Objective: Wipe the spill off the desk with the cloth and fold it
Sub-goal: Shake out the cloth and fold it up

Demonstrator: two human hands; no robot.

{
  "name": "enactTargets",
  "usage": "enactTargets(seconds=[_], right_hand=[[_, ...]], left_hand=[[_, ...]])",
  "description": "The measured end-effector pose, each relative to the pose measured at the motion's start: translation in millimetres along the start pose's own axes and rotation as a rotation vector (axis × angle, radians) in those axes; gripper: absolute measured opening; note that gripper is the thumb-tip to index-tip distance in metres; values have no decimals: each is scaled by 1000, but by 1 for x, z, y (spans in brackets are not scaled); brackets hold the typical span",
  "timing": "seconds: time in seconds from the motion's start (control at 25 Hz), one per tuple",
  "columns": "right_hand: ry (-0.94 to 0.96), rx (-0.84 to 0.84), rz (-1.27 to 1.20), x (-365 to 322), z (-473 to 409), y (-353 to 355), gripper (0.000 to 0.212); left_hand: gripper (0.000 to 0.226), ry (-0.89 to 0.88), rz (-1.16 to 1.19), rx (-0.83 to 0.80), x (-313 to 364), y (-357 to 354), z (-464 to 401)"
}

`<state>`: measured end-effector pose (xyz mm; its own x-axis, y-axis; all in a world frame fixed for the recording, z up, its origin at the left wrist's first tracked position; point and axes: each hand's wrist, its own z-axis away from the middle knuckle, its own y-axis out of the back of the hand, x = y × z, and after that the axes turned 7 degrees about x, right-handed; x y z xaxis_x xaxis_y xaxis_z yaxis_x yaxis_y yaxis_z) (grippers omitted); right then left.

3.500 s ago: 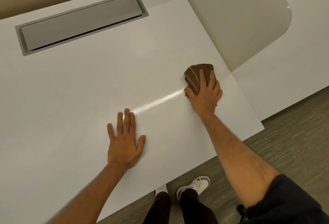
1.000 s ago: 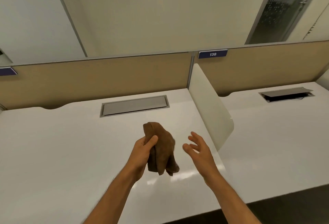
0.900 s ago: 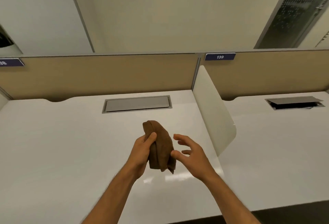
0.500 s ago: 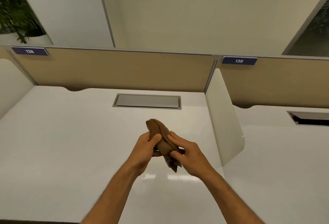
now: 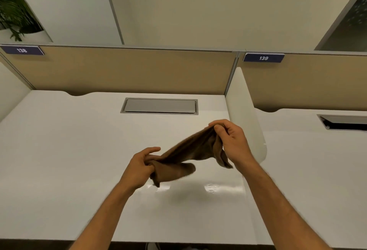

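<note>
Nearby, white divider (image 5: 243, 114) beside held cloth (image 5: 188, 152).

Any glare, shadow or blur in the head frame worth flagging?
Head view: glare patches on the desk below the cloth, with a soft shadow beside them; the cloth's lower edge is motion-blurred; both hands, left and right, stay fairly sharp; wide-angle bending at the edges.
</note>
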<state>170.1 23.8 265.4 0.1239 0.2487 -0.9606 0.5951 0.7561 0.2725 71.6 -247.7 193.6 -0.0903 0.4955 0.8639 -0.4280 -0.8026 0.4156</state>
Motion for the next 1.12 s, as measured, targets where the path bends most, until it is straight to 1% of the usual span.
enactTargets(seconds=[0.12,0.24,0.36,0.44,0.52,0.56,0.6,0.68,0.72,0.76,0.8,0.84,0.88,0.92,0.96,1.04,1.08,1.12], right_hand=[[82,-95,61,-14,-3,-1,27],[160,-103,57,-34,-10,-2,27],[214,-102,-13,-52,-15,1,30],[241,-104,-53,-61,-17,4,29],[228,-129,-67,-71,-16,3,27],[227,-155,-57,-76,-15,1,27],[241,-193,-28,-82,-13,-3,27],[279,-317,72,-92,-11,-14,26],[292,-385,123,-96,-10,-20,25],[306,-433,162,-101,-12,-23,24],[322,-451,186,-106,-16,-24,24],[332,-440,190,-110,-23,-22,24],[328,-402,162,-113,-31,-18,24],[299,-340,88,-111,-39,-14,22],[239,-258,-35,-104,-46,-10,21],[20,-110,-348,-73,-49,-6,26],[-120,-62,-451,-48,-43,-9,33],[-275,-44,-487,-20,-30,-14,43]], left_hand=[[67,-25,-135,23,-9,-2,0],[67,4,-213,50,-20,4,-3],[65,15,-260,61,-25,18,-6],[65,25,-337,34,-24,24,-8],[64,27,-460,-40,-22,24,-7],[65,3,-489,-75,-19,21,-5],[71,-43,-466,-105,-12,15,-3],[85,-119,-300,-183,10,-3,-2],[82,-121,-213,-213,22,-14,-1],[69,-100,-143,-227,34,-25,0],[48,-57,-95,-223,43,-35,1],[25,-11,-63,-209,50,-43,3],[11,24,-6,-193,55,-49,4],[10,44,83,-190,58,-51,5],[13,66,202,-199,58,-53,4],[20,108,466,-201,58,-50,3],[29,126,582,-199,58,-48,3],[35,146,677,-194,57,-46,2]])
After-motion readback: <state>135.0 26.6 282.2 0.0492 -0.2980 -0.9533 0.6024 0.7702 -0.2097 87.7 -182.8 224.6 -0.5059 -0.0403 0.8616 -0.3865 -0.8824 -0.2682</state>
